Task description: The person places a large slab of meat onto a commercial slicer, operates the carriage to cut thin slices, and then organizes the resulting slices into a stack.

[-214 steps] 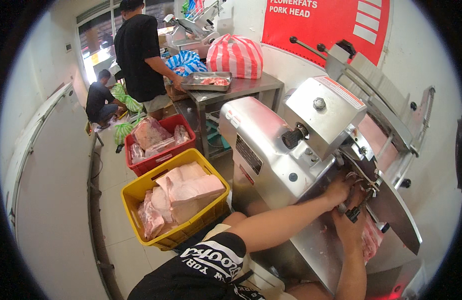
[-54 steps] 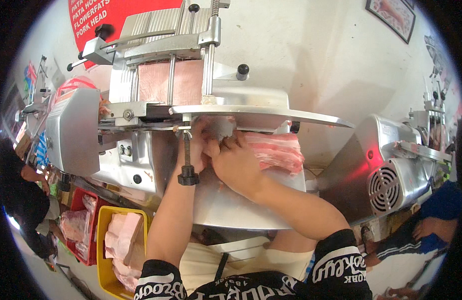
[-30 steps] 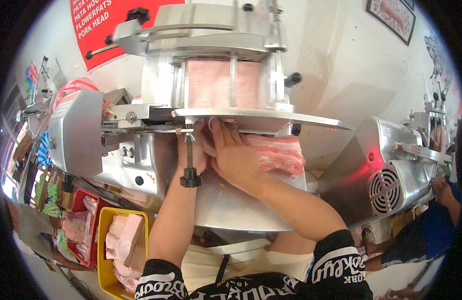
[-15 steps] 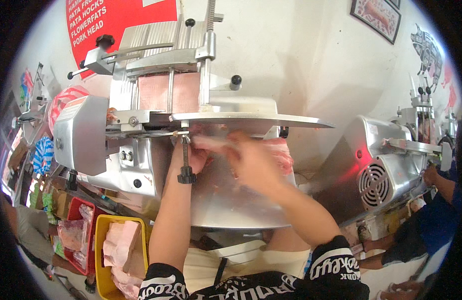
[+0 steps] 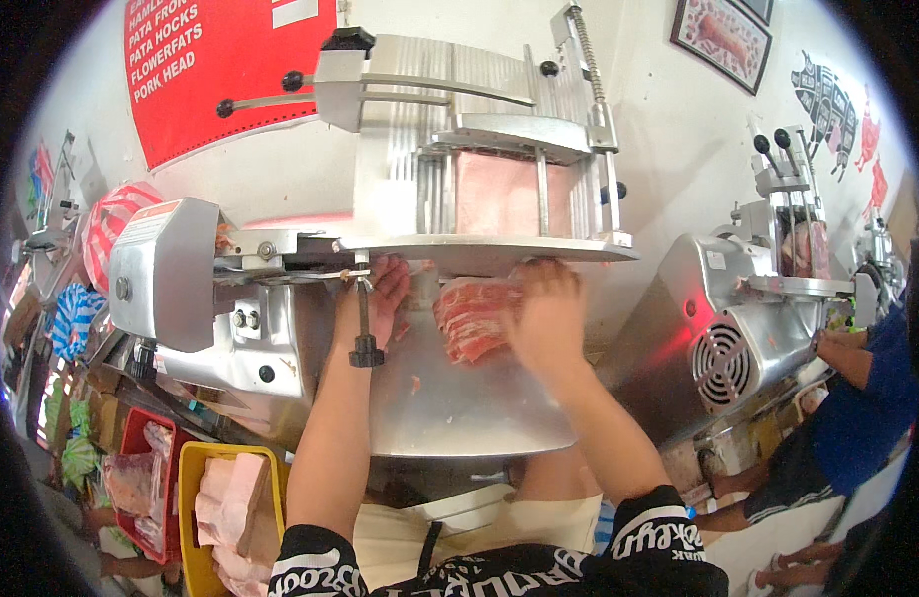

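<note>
A steel meat slicer stands in front of me, with a pink frozen meat block clamped in its carriage. A stack of thin pink meat slices lies on the steel receiving tray. My left hand reaches under the carriage at the blade outlet, fingers apart, next to a black-knobbed rod. My right hand rests against the right side of the slice stack, blurred by motion.
A second slicer stands to the right, where another person in blue works. On the floor at lower left sit a yellow crate and a red crate, both with bagged meat. A red sign hangs on the wall.
The carriage with the meat block has slid right. My right hand has moved from the blade outlet to the right side of the slice stack; my left hand stays under the carriage.
</note>
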### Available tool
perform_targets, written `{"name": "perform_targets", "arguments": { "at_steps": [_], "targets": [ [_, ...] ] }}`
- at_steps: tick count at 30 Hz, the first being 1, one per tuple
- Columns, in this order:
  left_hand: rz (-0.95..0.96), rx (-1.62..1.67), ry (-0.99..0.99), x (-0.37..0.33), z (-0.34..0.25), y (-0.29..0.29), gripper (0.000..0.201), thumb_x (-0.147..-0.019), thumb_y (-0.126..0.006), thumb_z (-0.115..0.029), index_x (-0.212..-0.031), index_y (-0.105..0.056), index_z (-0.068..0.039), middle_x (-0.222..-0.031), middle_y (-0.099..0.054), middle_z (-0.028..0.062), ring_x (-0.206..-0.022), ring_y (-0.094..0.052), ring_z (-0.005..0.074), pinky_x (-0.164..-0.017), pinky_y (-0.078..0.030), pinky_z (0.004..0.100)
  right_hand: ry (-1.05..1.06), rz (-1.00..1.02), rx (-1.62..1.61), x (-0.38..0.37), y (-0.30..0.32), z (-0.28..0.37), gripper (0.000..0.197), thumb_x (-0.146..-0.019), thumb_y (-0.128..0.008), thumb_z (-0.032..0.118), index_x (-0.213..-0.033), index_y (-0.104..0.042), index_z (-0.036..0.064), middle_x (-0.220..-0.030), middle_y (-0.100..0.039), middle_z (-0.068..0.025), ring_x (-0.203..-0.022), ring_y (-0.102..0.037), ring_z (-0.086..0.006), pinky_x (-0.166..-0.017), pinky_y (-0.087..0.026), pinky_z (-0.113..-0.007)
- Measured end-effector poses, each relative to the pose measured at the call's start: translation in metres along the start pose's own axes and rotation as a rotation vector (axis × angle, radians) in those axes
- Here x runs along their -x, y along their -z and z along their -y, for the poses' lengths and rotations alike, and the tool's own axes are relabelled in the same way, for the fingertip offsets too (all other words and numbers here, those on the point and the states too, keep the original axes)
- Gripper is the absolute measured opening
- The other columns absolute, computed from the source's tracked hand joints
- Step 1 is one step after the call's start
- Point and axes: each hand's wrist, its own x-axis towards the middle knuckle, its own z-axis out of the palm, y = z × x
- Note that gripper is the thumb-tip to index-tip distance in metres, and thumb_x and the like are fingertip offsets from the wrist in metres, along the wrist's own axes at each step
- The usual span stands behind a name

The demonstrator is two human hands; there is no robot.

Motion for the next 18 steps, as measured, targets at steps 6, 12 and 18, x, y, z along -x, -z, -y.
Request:
{"name": "perform_targets", "arguments": {
  "at_steps": [6, 12, 18],
  "targets": [
    [0.118, -0.120, -0.037, -0.002, 0.002, -0.011, 0.017, -0.100, -0.052, -0.013, -0.109, -0.062, -0.003, -0.107, -0.067, 0.0125, -0.102, -0.064, 0.0251, -0.091, -0.052, 0.0394, 0.268, 0.137, -0.509, -0.018, -0.029, 0.070, 0.047, -0.084, -0.063, 0.014, -0.127, -0.054, -0.0026, -0.128, -0.058, -0.0260, -0.122, -0.054, -0.0418, -0.105, -0.043, -0.049],
    [-0.028, -0.084, -0.020, -0.002, -0.001, -0.001, 0.021, -0.100, -0.054, -0.017, -0.115, -0.058, -0.004, -0.105, -0.065, 0.0095, -0.101, -0.061, 0.0236, -0.092, -0.050, 0.0389, 0.392, 0.136, -0.326, -0.033, -0.063, 0.095, 0.042, -0.089, -0.054, 0.014, -0.128, -0.053, -0.0024, -0.128, -0.059, -0.0248, -0.123, -0.057, -0.0391, -0.101, -0.048, -0.046],
    [-0.003, -0.252, 0.046, 0.003, -0.002, 0.010, 0.033, -0.099, -0.054, -0.031, -0.114, -0.065, -0.004, -0.112, -0.069, 0.0086, -0.102, -0.064, 0.0217, -0.094, -0.051, 0.0352, 0.523, 0.103, -0.162, -0.027, -0.056, 0.089, 0.029, -0.084, -0.059, 0.017, -0.105, -0.067, -0.0007, -0.112, -0.070, -0.0214, -0.112, -0.066, -0.0326, -0.087, -0.055, -0.044]
  ]
}}
